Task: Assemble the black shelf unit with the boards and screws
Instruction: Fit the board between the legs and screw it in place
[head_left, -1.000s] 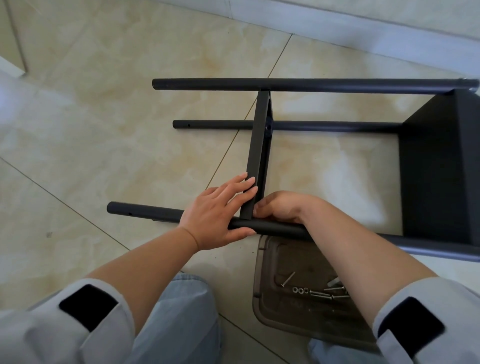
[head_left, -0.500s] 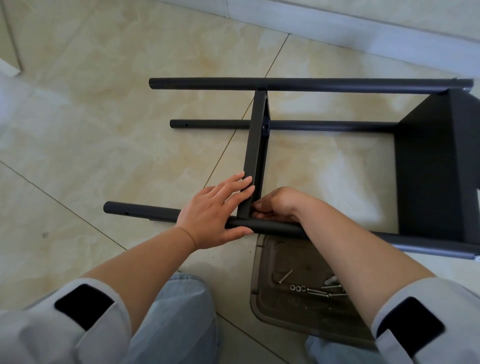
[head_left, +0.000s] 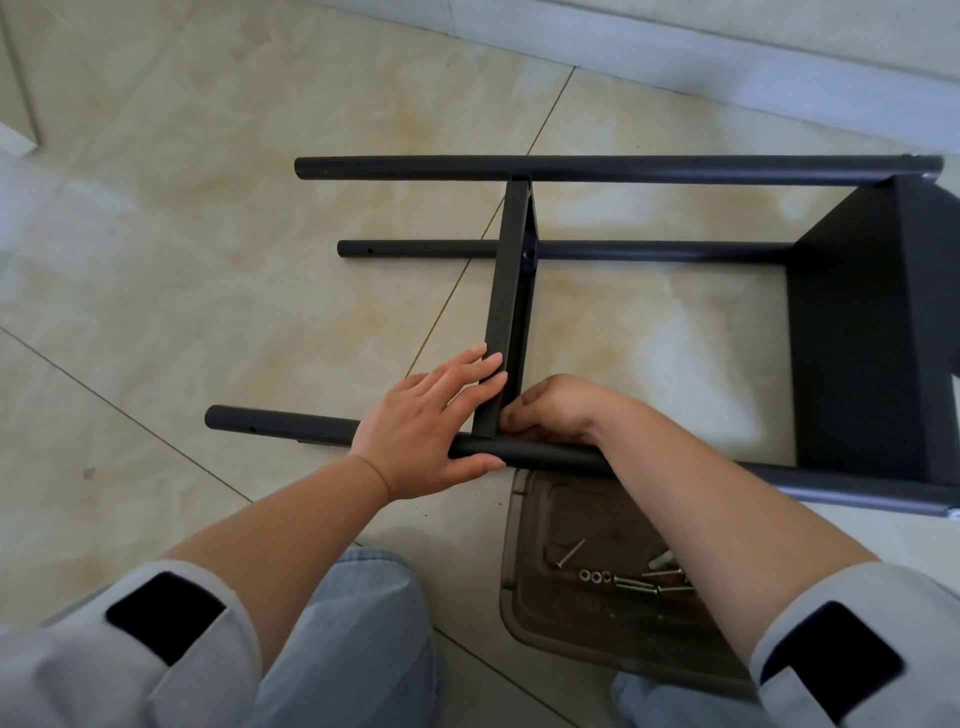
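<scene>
The black shelf unit lies on its side on the tiled floor. Its near pole (head_left: 291, 427), middle pole (head_left: 623, 250) and far pole (head_left: 597, 169) run left to right. A black board (head_left: 506, 306) stands on edge between the near and far poles. Another black board (head_left: 857, 332) is fixed at the right end. My left hand (head_left: 423, 431) lies over the near pole, fingers straight against the upright board, thumb under the pole. My right hand (head_left: 550, 410) has curled fingers at the joint of board and near pole; what they hold is hidden.
A clear brown plastic tray (head_left: 524, 597) lies on the floor below the near pole, by my knees, with several loose screws (head_left: 636, 582) and small washers in it. A pale wall skirting (head_left: 675, 57) runs along the back. Open tiled floor spreads to the left.
Both hands stay at the same joint; the view has shifted slightly. No clear movement of the board or poles.
</scene>
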